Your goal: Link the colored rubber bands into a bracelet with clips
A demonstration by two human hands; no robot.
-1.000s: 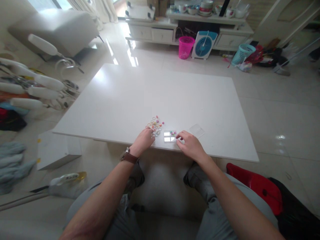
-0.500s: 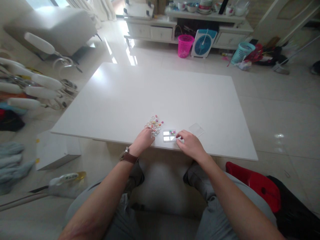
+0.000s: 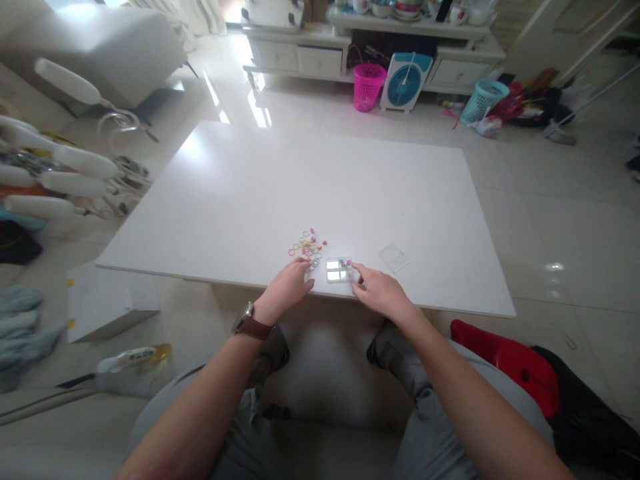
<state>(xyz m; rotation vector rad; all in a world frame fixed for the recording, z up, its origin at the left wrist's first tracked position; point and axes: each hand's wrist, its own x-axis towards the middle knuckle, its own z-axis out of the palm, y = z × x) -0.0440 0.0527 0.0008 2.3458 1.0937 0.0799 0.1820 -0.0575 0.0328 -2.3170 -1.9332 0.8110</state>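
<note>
A small clear box (image 3: 338,270) with compartments lies near the front edge of the white table (image 3: 310,187); a few coloured bits show in its far right compartment. A scatter of small coloured rings and beads (image 3: 307,245) lies just left of it. My left hand (image 3: 289,289), a brown watch on its wrist, rests at the table edge with fingers curled and tips near the scatter. My right hand (image 3: 381,292) sits to the right of the box, its forefinger stretched to the box's far right corner. Nothing I can make out is in either hand.
A clear flat lid (image 3: 393,257) lies right of the box. A red stool (image 3: 505,363) stands by my right knee. On the floor beyond the table are a pink basket (image 3: 369,87), a blue fan (image 3: 405,81) and a teal basket (image 3: 481,101). White-handled items (image 3: 65,180) lie left.
The view has tilted slightly, so everything sits a little lower and closer. My left hand has drawn back towards the table edge. My right forefinger has reached out to the box.
</note>
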